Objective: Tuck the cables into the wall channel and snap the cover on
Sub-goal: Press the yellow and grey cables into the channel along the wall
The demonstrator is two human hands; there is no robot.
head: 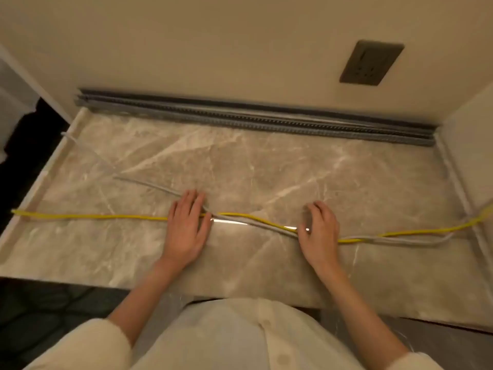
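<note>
At the bottom of the frame we see our cream sleeves (pixel 88 340). Our left hand (pixel 186 225) lies flat, grip spread, on the yellow cable (pixel 93 217) and grey cable (pixel 149 184) in the middle of the marble desk (pixel 293 161). Our right hand (pixel 320 231) curls over both cables; we cannot tell if its grip pinches them. Farther up, the grey channel (pixel 240 117) runs along the wall (pixel 213 44), with a socket (pixel 370 62) at upper right.

Both forearms reach toward twelve o'clock, bare below pushed-up cream sleeves (pixel 88 340). The left hand (pixel 186 222) lies palm down, fingers together and pointing to twelve — flat and relaxed. The right hand (pixel 320 231), at three o'clock from it, arches — fingers curled downward, thumb tucked toward nine.
</note>
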